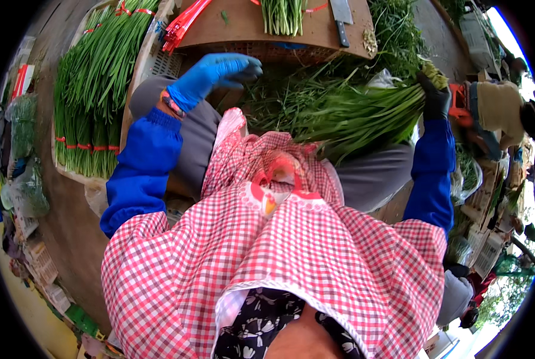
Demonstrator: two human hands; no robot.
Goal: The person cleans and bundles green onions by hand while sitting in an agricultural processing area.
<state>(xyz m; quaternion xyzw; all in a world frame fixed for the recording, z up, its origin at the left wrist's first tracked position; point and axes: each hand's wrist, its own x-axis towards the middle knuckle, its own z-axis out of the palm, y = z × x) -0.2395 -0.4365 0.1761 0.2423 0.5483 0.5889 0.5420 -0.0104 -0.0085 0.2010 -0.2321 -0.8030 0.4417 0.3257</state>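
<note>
My right hand (pixel 435 93), in a dark glove, is closed round the pale stem end of a loose bunch of garlic chives (pixel 366 116). The long green leaves trail leftward over my right knee, somewhat blurred. In a blue glove, my left hand (pixel 216 75) hovers above my left knee with fingers stretched and nothing in them. Ahead, on the brown work board (pixel 225 30), lie a bundle of green stems (pixel 282 17), red ties (pixel 183 24) and a knife (pixel 341 23) with a black handle.
At left stands a pale crate (pixel 137 99) packed with tied chive bundles (pixel 94 90). Loose green trimmings (pixel 393 30) are heaped right of the board and below it. Another person (pixel 498 113) bends over at the far right. Further crates (pixel 489 239) line that side.
</note>
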